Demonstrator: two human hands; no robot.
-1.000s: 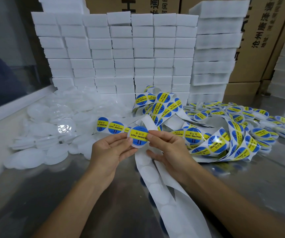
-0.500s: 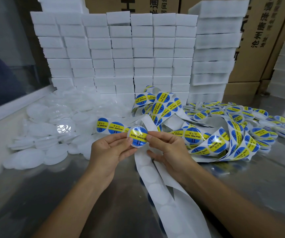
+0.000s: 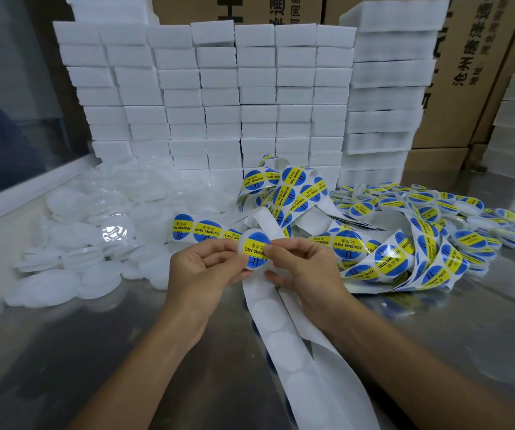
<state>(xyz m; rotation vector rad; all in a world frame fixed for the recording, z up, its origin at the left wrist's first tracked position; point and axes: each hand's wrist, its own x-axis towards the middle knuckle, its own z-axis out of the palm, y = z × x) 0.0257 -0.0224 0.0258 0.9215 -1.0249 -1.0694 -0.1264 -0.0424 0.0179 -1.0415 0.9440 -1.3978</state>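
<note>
The labelled lid [image 3: 255,250] sits at frame centre, left hand [image 3: 202,271] gripping its left edge, right hand [image 3: 304,268] pinching its right edge; the finished pile [image 3: 455,212] lies at right, nearer the right hand

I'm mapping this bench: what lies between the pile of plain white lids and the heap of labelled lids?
In the head view, the tangled sticker strip lies between them; nearer, the left hand and right hand pinch one labelled lid.

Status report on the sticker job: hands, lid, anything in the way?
Left hand and right hand both pinch one white lid. Blue-and-yellow sticker on its face. Bare backing strip trails beneath the hands; nothing blocks them.
</note>
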